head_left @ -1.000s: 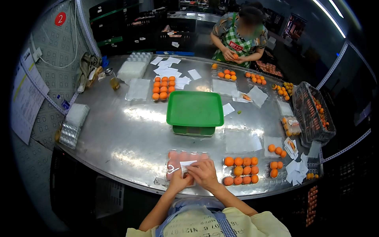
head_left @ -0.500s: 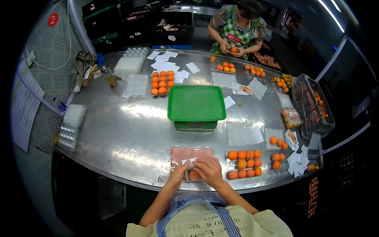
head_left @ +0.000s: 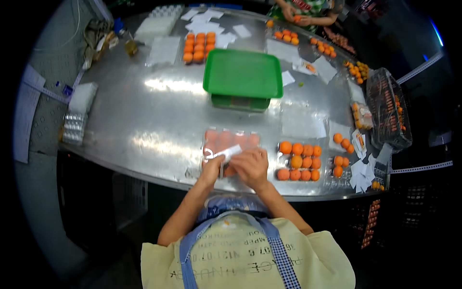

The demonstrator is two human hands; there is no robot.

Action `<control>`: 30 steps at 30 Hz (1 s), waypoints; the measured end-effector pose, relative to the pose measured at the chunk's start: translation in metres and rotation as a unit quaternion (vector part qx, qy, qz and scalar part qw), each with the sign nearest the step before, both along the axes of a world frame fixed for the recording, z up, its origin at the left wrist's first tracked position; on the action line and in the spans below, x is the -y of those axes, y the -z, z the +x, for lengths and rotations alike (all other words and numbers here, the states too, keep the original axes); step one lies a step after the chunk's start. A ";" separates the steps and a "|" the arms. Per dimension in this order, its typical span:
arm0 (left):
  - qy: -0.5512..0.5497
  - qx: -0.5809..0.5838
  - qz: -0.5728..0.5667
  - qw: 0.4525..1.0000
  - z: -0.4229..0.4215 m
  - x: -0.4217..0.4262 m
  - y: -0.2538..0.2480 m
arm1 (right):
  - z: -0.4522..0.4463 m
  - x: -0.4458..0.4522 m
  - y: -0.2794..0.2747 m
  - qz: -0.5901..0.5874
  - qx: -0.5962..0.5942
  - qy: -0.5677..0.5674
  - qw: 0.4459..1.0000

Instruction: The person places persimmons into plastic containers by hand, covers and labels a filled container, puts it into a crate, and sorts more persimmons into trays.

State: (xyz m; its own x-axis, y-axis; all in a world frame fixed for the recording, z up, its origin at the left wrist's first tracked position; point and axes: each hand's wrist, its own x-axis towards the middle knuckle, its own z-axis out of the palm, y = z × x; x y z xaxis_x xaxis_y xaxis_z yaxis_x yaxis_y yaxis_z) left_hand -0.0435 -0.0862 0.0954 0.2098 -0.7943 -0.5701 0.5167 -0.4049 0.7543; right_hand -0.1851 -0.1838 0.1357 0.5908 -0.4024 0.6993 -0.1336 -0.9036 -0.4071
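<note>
A clear plastic box of orange fruit lies at the table's near edge, its lid over the fruit. Over its front part, my left hand pinches a white paper slip at one end. My right hand is just beside the slip's other end, above the box's right front. Motion smears its curled fingers, and I cannot see whether they touch the slip. Both hands hide the box's front fruit. To the right sits a tray of orange fruit in rows.
A green-lidded tub stands beyond the box. Another fruit tray, paper slips and stacked clear trays lie around the table. At the far side a co-worker's hands hold a fruit. A black crate stands at right.
The camera view has tipped down, so the table sits higher in the picture. My right hand has shifted slightly off the slip, and more of the slip shows. The left keeps its pinch.
</note>
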 end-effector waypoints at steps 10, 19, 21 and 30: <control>0.005 0.177 -0.112 0.978 -0.003 -0.006 -0.007 | 0.000 0.000 -0.009 0.092 -0.042 -0.008 0.995; 0.105 0.360 -0.121 0.919 -0.002 -0.002 -0.054 | -0.005 0.012 -0.006 0.141 -0.044 -0.078 0.986; 0.109 0.345 -0.089 0.928 -0.002 0.000 -0.065 | -0.004 0.012 -0.009 0.153 -0.029 -0.075 0.985; 0.125 0.383 0.010 0.915 0.000 0.006 -0.052 | -0.003 0.000 0.000 0.056 -0.013 -0.039 0.998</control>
State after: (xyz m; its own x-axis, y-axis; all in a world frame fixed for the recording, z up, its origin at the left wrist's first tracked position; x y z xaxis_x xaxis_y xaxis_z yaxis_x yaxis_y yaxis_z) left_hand -0.0433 -0.0927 0.1478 0.3667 -0.8635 -0.3461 -0.2713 -0.4552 0.8481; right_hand -0.1881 -0.1839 0.1355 0.6401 -0.4292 0.6372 -0.0761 -0.8607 -0.5033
